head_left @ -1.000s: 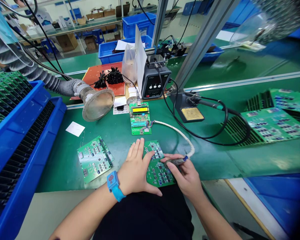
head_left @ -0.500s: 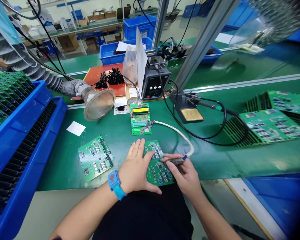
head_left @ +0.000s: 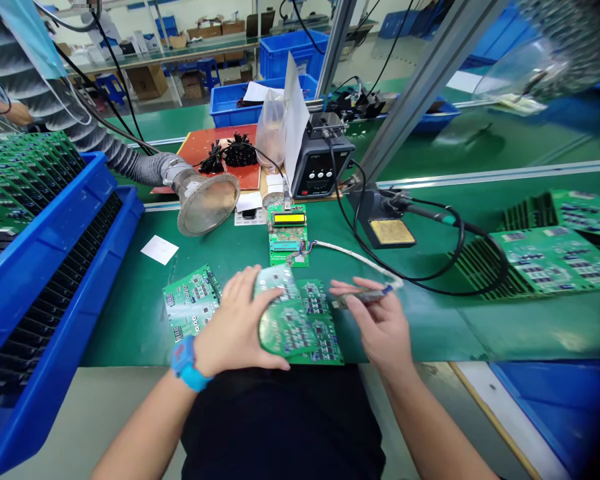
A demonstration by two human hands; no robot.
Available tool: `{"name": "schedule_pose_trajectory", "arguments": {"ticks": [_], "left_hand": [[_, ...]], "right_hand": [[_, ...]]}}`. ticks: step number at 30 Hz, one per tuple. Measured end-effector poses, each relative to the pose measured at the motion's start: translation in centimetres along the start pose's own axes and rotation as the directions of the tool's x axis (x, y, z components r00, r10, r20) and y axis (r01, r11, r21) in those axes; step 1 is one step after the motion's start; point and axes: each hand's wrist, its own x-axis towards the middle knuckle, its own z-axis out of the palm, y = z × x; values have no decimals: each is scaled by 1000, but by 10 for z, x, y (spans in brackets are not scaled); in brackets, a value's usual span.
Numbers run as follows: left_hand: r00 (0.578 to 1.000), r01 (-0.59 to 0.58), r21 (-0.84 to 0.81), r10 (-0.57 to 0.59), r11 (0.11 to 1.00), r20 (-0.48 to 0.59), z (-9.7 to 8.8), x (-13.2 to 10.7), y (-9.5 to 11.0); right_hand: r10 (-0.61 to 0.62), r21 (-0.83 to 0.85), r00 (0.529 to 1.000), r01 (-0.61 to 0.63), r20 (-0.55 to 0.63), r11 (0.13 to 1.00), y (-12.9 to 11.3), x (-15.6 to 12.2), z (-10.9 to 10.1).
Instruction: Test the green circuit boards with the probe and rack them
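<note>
My left hand [head_left: 235, 330] grips the near left edge of a green circuit board [head_left: 283, 320] and holds it tilted up off a second board [head_left: 320, 327] that lies flat at the bench's front edge. My right hand [head_left: 380, 320] is closed on a small grey probe connector [head_left: 363, 298] on a white cable [head_left: 360, 261], just right of those boards. The cable runs to a small tester board with a lit yellow display [head_left: 289, 233]. Another circuit board [head_left: 193, 310] lies to the left of my left hand.
A blue rack of circuit boards [head_left: 40, 267] fills the left side. A fume extraction hose with a funnel mouth [head_left: 207, 200] hangs over the bench. A soldering station [head_left: 323, 167] and iron stand [head_left: 390, 230] sit behind. More boards [head_left: 550, 257] are stacked at the right.
My left hand went from resting flat on the board to lifting a board by its edge. My right hand raised the probe off the board. The view shifted a little.
</note>
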Motion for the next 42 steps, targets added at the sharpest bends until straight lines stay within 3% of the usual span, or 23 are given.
{"name": "schedule_pose_trajectory", "arguments": {"ticks": [4,7,9,12,15,18,20,24,32,42], "left_hand": [[993,116,117,-115,986,-10,-30,-43,-44],[976,199,160,-211,967,60,-37,-70,-75],[963,233,170,-252,957,99,-36,-79,-85],[967,249,179,-256,952,14,-28,-70,-71],[981,166,112,-152,980,-120,-10,-38,-28],[998,-26,-30,24,999,-56,19,-2,15],[998,-53,-83,51,995,-25,39,15,29],[999,-33,-115,32,993,-17,60,25,30],[999,-22,-163,16,986,-35,58,23,29],[998,-30,-197,19,980,-59,61,22,27]], "right_hand": [[73,-31,997,-72,37,997,9,20,12],[100,-56,994,-97,38,994,16,25,16],[108,-63,994,-105,34,992,18,25,17],[102,-81,994,-98,39,992,19,23,17],[81,-133,995,-73,52,988,18,23,16],[52,-218,997,-37,62,975,18,23,17],[31,-252,998,-16,57,967,18,22,17],[-8,-267,998,22,56,963,21,21,19],[-6,-225,999,-5,-49,974,26,21,27],[-14,-191,1000,12,-13,982,26,18,24]]}}
